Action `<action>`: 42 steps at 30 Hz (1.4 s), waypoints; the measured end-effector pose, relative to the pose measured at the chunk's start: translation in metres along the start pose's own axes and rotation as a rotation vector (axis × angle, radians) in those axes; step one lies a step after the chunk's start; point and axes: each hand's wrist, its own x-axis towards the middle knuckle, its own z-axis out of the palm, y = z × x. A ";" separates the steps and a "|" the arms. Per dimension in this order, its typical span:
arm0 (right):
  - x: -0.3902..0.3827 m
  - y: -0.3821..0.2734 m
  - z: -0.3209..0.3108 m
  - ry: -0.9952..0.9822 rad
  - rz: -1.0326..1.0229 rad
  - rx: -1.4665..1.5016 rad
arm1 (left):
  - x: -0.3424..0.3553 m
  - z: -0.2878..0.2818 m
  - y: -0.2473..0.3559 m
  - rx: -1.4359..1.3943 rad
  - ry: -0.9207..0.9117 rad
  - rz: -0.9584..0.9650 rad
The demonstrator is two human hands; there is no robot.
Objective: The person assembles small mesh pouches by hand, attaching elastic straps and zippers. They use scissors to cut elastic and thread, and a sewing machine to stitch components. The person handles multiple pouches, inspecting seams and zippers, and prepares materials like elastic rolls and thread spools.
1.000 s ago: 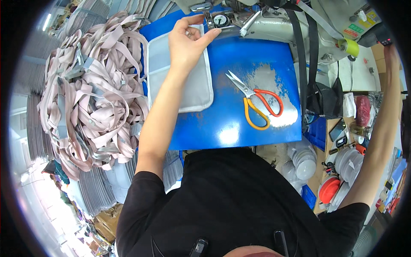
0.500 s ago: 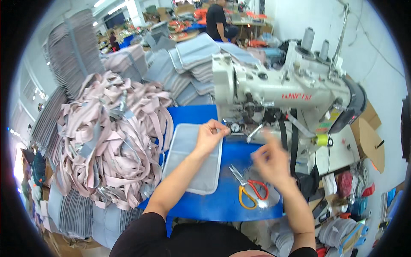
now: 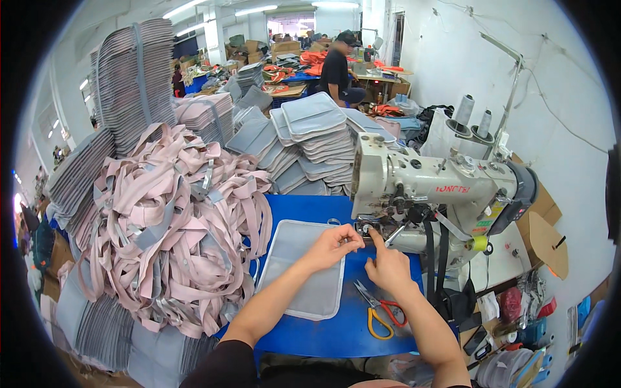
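Observation:
My left hand [image 3: 331,248] hovers over the upper right part of a grey rectangular fabric panel with pale edging [image 3: 299,284]. Its thumb and fingertips pinch together beside the bed end of a white sewing machine [image 3: 446,181]; anything between them is too small to make out. My right hand [image 3: 391,266] reaches its index finger to the round metal bobbin area [image 3: 367,230] under the machine head, thumb apart, with nothing seen in it. Scissors with one orange and one red handle [image 3: 377,313] lie on the blue table [image 3: 304,336], left of my right forearm.
A large heap of pink and grey straps [image 3: 174,233] fills the left side. Tall stacks of grey panels [image 3: 132,71] rise behind it, with more grey panels [image 3: 314,123] piled at the back. Thread cones [image 3: 464,110] stand behind the machine. A person [image 3: 336,71] works farther off.
My right hand has come in to the left and up, its index finger now at the machine's bobbin area. My left hand keeps its pinch beside it. The view has tilted upward.

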 end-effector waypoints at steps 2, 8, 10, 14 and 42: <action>0.002 -0.005 -0.001 -0.010 0.016 0.002 | -0.001 -0.006 -0.012 0.029 -0.028 -0.039; 0.002 -0.009 -0.003 0.007 0.022 -0.024 | -0.004 -0.020 -0.008 0.456 0.080 0.042; 0.005 -0.012 -0.003 -0.004 0.033 -0.025 | -0.008 -0.025 -0.014 0.445 0.132 0.050; 0.004 -0.010 0.005 -0.012 0.045 -0.004 | -0.013 -0.022 -0.015 0.591 0.203 0.076; -0.160 0.030 -0.035 0.385 -0.037 0.342 | -0.075 -0.231 -0.129 -0.696 0.363 -0.360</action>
